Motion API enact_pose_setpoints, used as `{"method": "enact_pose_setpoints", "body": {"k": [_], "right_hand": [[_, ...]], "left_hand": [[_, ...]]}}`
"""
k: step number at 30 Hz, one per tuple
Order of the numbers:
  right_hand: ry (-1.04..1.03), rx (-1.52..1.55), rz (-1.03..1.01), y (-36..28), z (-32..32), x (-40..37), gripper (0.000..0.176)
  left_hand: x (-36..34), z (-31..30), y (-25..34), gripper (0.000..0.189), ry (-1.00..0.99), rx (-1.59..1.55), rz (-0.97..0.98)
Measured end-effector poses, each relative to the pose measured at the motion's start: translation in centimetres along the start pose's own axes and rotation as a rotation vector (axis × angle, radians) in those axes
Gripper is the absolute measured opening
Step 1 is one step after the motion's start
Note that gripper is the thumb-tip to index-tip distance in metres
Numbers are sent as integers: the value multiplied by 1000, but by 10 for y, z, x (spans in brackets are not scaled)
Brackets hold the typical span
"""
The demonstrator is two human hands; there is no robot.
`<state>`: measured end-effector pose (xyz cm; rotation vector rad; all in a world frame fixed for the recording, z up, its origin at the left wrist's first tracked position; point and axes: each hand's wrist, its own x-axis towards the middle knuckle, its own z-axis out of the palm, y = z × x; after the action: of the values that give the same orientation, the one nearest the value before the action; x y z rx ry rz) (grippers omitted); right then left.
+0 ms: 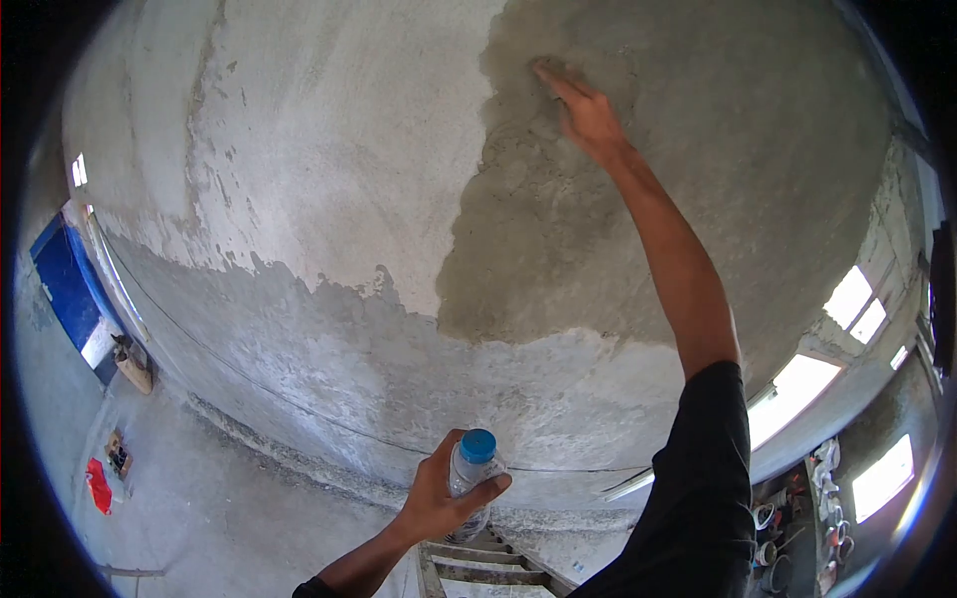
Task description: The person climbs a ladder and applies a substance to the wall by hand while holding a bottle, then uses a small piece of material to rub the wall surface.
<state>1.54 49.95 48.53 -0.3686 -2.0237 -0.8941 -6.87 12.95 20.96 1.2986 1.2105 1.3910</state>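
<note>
My left hand (pixel 436 498) is wrapped round a clear plastic bottle (pixel 466 480) with a blue cap (pixel 478 446). The bottle stands nearly upright, low in the view and in front of the wall. Higher up, my right hand (pixel 590 118) reaches to the wall, its fingers stretched out against a patch of dark, damp-looking plaster (pixel 558 219). Nothing shows in that hand, though its palm side is hidden. Left of the damp patch lies paler, dry plaster (pixel 349 149) with a ragged lower edge.
Below the bottle is a wooden ladder (pixel 488 573). A thin cable (pixel 249 384) runs along the lower wall. A blue door (pixel 68 284), a sack (pixel 133 367) and a red item (pixel 98 485) are at left. Buckets (pixel 766 554) stand at lower right.
</note>
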Motion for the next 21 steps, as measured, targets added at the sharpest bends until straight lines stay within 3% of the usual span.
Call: {"method": "enact_pose_setpoints", "body": {"k": [1, 3, 4, 6, 7, 9, 11, 13, 14, 16, 18, 20, 21], "right_hand": [[-1, -1, 0, 10, -6, 5, 60], [344, -93, 54, 46, -18, 24, 60], [343, -91, 58, 51, -26, 32, 60], [409, -149, 427, 60, -39, 45, 34], [407, -149, 430, 61, -30, 40, 34], [271, 84, 337, 56, 7, 22, 68], [127, -20, -19, 28, 38, -12, 61], [-76, -2, -146, -7, 20, -29, 59], [-74, -3, -146, -2, 15, -26, 59], [61, -122, -140, 28, 3, -21, 58], [325, -21, 131, 60, -29, 8, 58], [561, 10, 289, 104, -47, 28, 59], [564, 7, 293, 109, -41, 28, 59]], "left_hand": [[-1, 1, 3, 42, -1, -7, 15], [0, 2, 6, 40, -1, -14, 32], [-1, 2, 7, 42, -5, -4, 33], [0, 3, 7, 44, -8, 12, 35], [0, 4, 5, 45, -13, -10, 28], [0, 5, 5, 45, -18, -34, 22], [0, 7, 7, 46, -33, -52, -32], [-1, 8, 6, 47, -35, -41, -21], [-2, 7, 6, 47, -28, -29, -10], [-5, 4, 4, 47, -23, -17, -11], [-6, 1, 1, 47, -15, -3, -7], [-6, 0, -2, 46, 13, -28, -6], [-5, 1, -1, 46, 9, -24, -6]]}}
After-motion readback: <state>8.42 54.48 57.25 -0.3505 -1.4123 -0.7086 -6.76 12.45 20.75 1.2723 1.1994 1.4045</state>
